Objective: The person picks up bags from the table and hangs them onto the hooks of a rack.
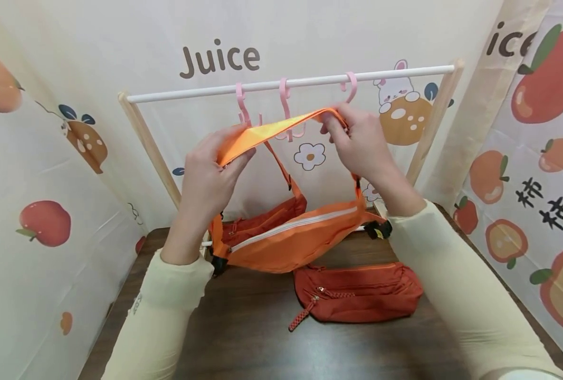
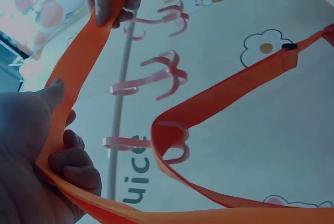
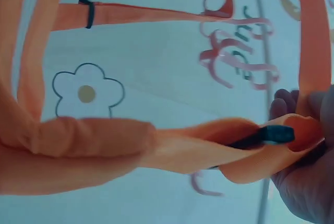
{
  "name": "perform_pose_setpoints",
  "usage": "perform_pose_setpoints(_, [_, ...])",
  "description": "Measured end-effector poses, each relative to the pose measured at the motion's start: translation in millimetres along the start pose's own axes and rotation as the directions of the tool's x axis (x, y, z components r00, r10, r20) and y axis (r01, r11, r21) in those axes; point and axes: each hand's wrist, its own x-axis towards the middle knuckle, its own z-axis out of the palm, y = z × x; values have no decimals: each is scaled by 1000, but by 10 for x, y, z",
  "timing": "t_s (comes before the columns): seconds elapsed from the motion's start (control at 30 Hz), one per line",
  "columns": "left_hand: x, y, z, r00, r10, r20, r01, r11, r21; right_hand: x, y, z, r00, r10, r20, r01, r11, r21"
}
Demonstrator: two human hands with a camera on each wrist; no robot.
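Observation:
An orange waist bag (image 1: 290,243) with a white zip hangs below both hands. My left hand (image 1: 210,177) grips the left part of its orange strap (image 1: 276,129), thumb on the near side. Farther right, my right hand (image 1: 362,140) pinches the same strap, which stretches between them in front of the rail. A black strap slider (image 3: 277,134) shows in the right wrist view. Behind, a rust-red waist bag (image 1: 286,209), partly covered by the orange one, hangs by a strap (image 2: 219,93) looped over the leftmost pink hook (image 2: 175,140).
A white rail (image 1: 319,81) on a wooden frame (image 1: 435,119) carries a middle pink hook (image 1: 285,97) and a right pink hook (image 1: 352,87). Another rust-red waist bag (image 1: 362,295) lies on the dark wooden table (image 1: 243,327). Printed fabric encloses the back and sides.

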Motion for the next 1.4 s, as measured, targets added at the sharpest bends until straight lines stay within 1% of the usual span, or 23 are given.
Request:
perform_pose_setpoints(0.1, [30,-31,69,1000,21,-19,-19,996,88,102,62,133,999,46,-26,-45,998,52])
perform_pose_setpoints(0.2, [38,-55,140,998,53,-43,-45,983,177,181,104,244,995,92,-25,-90,994,66])
perform_pose_setpoints(0.27, [40,-60,185,996,65,-60,-50,973,226,226,113,294,991,133,-17,-132,990,50])
perform_pose_setpoints(0.37, [54,-54,244,993,78,-84,-52,960,275,293,120,341,983,186,-11,-186,983,6])
perform_pose_setpoints(0.5, [74,-16,297,993,66,-99,-31,948,317,382,136,382,973,230,2,-230,973,-21])
perform_pose_setpoints(0.7, [109,50,357,993,38,-111,0,947,322,473,206,433,963,266,52,-265,964,-25])
perform_pose_setpoints(0.77, [124,51,379,993,33,-116,6,948,318,490,239,443,960,272,70,-270,962,-36])
perform_pose_setpoints(0.93, [139,49,420,994,-8,-111,43,949,312,527,312,453,952,283,116,-280,959,-38])
perform_pose_setpoints(1.03, [142,33,450,994,-28,-104,59,950,305,538,351,465,948,289,135,-287,957,-35])
perform_pose_setpoints(1.3, [151,-57,515,993,-47,-113,79,951,298,551,447,531,942,290,170,-291,957,-23])
perform_pose_setpoints(1.4, [152,-76,527,991,-53,-122,86,954,286,556,473,540,946,280,165,-279,960,-27])
